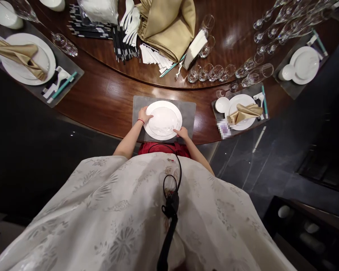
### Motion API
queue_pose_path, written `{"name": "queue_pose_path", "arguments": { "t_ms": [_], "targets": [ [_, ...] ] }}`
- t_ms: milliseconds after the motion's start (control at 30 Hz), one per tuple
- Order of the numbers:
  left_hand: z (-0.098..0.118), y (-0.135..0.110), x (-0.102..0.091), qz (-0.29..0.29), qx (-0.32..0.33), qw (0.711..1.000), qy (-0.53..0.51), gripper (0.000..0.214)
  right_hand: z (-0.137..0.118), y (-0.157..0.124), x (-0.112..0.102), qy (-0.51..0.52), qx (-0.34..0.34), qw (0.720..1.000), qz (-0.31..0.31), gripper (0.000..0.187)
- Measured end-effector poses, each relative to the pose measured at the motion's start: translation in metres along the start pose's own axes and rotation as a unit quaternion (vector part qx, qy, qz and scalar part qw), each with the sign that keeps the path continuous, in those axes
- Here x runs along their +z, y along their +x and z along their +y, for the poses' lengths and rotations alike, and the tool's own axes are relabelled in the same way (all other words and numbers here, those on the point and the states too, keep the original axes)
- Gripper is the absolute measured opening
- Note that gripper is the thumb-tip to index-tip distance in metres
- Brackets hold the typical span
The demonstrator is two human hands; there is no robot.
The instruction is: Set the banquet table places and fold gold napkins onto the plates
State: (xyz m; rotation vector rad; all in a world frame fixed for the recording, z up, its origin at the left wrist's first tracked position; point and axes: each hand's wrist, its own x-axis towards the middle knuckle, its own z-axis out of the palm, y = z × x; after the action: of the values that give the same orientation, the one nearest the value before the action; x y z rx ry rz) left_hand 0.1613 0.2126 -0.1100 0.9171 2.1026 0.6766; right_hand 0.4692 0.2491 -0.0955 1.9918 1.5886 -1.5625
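Plate on grey mat, both hands at the rim

L hand (red string at wrist) lies on the left rim of the wide white plate; R hand has its fingertips at the near right rim. Hands well apart on opposite sides; can't tell if either is really clamped. Plate sits approx centred on the grey mat, at the edge of the wooden table, w/ a smaller white plate on it (or just its inner well, hard to say). Round, so no long axis, points nowhere. So far this mat has plates only; next mat along has small bowl, gold napkin, spoon; none of those here yet.
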Motion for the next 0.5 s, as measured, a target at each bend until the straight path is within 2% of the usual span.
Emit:
{"name": "queue_pose_path", "arguments": {
  "t_ms": [133, 333, 433, 500],
  "targets": [
    [-0.003, 0.0, 0.002, 0.003, 0.007, 1.0, -0.005, 0.074, 0.004, 0.003, 0.0, 0.014, 0.026, 0.999, -0.036, 0.033],
    [-0.005, -0.007, 0.004, 0.026, 0.006, 0.999, -0.035, 0.068, 0.006, 0.002, -0.007, 0.017, 0.002, 0.999, -0.043, 0.033],
    [0.003, -0.006, 0.001, 0.062, 0.012, 0.997, -0.035, 0.056, 0.0, 0.004, -0.021, -0.043, 0.009, 0.996, -0.079, 0.038],
    [0.014, 0.004, -0.004, 0.093, 0.027, 0.995, -0.021, 0.044, -0.007, 0.009, -0.035, -0.112, 0.022, 0.991, -0.073, 0.042]
  ]
}}
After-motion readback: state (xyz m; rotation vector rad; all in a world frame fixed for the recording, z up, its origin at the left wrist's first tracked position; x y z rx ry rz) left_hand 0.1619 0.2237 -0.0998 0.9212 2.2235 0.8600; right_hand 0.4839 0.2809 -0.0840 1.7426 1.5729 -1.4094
